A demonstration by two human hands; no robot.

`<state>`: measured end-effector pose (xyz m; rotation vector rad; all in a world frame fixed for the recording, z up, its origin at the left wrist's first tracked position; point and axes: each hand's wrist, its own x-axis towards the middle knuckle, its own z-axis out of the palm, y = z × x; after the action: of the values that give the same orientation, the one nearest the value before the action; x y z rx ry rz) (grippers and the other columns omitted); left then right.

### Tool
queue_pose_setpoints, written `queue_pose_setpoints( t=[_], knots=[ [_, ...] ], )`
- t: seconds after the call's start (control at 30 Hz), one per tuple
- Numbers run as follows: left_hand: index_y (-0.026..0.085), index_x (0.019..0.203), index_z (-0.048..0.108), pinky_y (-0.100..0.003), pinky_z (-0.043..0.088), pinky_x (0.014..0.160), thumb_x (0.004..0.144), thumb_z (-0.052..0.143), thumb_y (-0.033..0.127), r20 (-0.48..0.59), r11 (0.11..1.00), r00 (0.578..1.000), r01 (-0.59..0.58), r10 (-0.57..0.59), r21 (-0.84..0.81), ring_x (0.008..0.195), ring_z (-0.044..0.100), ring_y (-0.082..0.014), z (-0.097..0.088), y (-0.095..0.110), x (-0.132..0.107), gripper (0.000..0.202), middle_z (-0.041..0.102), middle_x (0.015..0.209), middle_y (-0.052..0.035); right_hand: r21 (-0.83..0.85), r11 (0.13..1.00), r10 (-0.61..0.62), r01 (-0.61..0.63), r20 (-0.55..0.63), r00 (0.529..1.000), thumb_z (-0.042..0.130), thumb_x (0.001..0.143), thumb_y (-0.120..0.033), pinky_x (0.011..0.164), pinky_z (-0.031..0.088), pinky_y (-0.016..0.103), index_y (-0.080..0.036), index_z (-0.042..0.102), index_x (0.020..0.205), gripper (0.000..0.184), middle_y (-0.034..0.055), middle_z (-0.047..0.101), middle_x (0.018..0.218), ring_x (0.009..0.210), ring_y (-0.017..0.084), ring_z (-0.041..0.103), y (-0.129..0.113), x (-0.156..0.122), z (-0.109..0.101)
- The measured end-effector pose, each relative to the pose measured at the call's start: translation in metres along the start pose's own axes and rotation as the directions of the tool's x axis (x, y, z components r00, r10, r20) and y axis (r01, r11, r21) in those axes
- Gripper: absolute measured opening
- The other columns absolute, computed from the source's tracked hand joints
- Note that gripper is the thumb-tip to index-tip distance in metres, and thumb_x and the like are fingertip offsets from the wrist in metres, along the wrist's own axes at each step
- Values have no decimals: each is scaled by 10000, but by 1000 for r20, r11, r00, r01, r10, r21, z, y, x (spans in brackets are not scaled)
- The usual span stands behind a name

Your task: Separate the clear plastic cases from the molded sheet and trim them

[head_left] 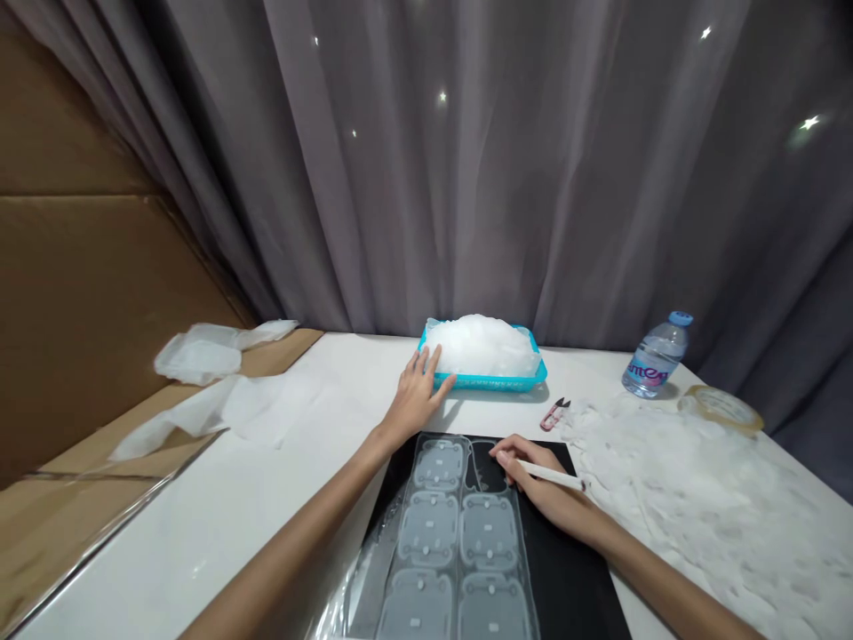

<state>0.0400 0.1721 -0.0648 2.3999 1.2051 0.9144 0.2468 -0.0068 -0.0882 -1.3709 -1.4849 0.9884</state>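
My left hand [414, 393] reaches to the front left of a turquoise plastic basket [510, 383], its fingers apart and at the rim. Heaped in the basket is a mound of white, translucent thin pieces [480, 345]. My right hand [537, 480] is closed round a white pen-shaped tool [554, 476], held slanted; its tip is hidden by the fingers. Beneath both arms lies a clear plastic sheet [425, 529] with rounded-square shapes in rows, on a black mat [566, 569]. At the upper right of the sheet, one rounded-square spot shows bare black.
Small pink-handled thread snips [554, 414] lie right of the basket. Further right are a water bottle [657, 357], a roll of clear tape [723, 407] and spread white scraps [720, 498]. Cardboard [86, 267] with white film pieces [200, 353] stands left. A grey curtain [413, 178] hangs behind.
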Motion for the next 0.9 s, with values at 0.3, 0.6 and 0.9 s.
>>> queue_pose_setpoints(
  t=[0.3, 0.6, 0.9],
  knots=[
    [182, 1510, 422, -557, 239, 1245, 1057, 460, 467, 56, 996, 995, -89, 87, 32, 1525, 287, -358, -36, 22, -45, 537, 388, 1591, -204, -1, 1000, 7, -7, -34, 999, 553, 989, -586, 635, 431, 300, -218, 687, 1034, 393, 11, 647, 747, 677, 185, 598, 2, -4, -3],
    [320, 1469, 496, -515, 409, 1169, 927, 671, 594, 487, 982, 863, -48, 133, -183, 1406, 470, -350, -67, 28, -119, 633, 537, 1511, -86, -20, 1000, -18, 18, -23, 1000, 681, 944, -510, 666, 481, 274, -220, 670, 979, 292, 15, 707, 832, 743, 176, 649, -21, -10, 9],
    [295, 1478, 471, -503, 384, 1191, 967, 595, 612, 461, 975, 863, -139, 205, -173, 1465, 435, -324, -53, 20, -123, 614, 501, 1569, -105, -268, 877, -310, 400, 322, 895, 636, 1015, -308, 958, 454, 346, -237, 658, 962, 91, 18, 678, 1019, 1026, 198, 601, -33, 6, 31]
  ],
)
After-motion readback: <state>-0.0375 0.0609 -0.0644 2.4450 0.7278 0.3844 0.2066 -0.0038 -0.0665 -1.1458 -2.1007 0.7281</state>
